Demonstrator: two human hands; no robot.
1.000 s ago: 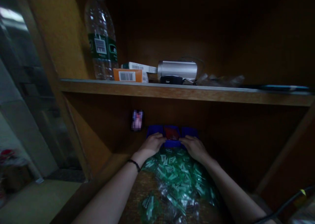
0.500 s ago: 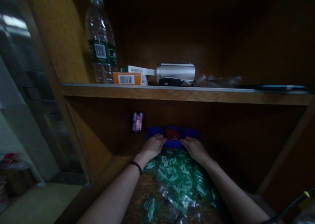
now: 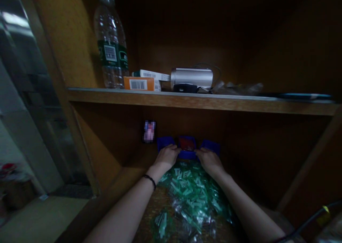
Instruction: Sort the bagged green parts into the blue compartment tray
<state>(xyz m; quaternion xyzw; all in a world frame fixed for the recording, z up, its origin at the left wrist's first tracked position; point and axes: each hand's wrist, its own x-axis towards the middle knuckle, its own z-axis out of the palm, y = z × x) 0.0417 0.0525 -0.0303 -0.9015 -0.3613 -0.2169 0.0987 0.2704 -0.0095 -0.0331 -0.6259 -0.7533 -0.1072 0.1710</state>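
Surface: closest to me, a speckled brown surface (image 3: 146, 214) runs out from under both forearms, and a black cable (image 3: 307, 223) crosses the lower right corner.

Packets: a heap of small clear plastic packets (image 3: 191, 196) with green contents lies on it, directly beneath the hands.

Bracelet: a black beaded bracelet (image 3: 149, 180) circles the left wrist.

Grip: I see the left hand (image 3: 166, 158) and right hand (image 3: 210, 161) apart, curled down over the blue plastic tray (image 3: 187, 154) from either side. I cannot tell whether they are clamped on it or only resting there.

Tray: it sits at the far edge of the heap, centred between the hands, and a red item (image 3: 187, 143) shows in its middle compartment.

Handling: from here, an even hold on both sides looks best for keeping the tray level.

Wall: a dark, pixel-blurred card (image 3: 149, 131) stands upright just left of the tray.

Shelf: above, the wooden shelf (image 3: 192, 100) carries a clear plastic water bottle (image 3: 110, 54), an orange box (image 3: 139, 83) and a silver cylinder (image 3: 191, 78), upper middle of the frame.
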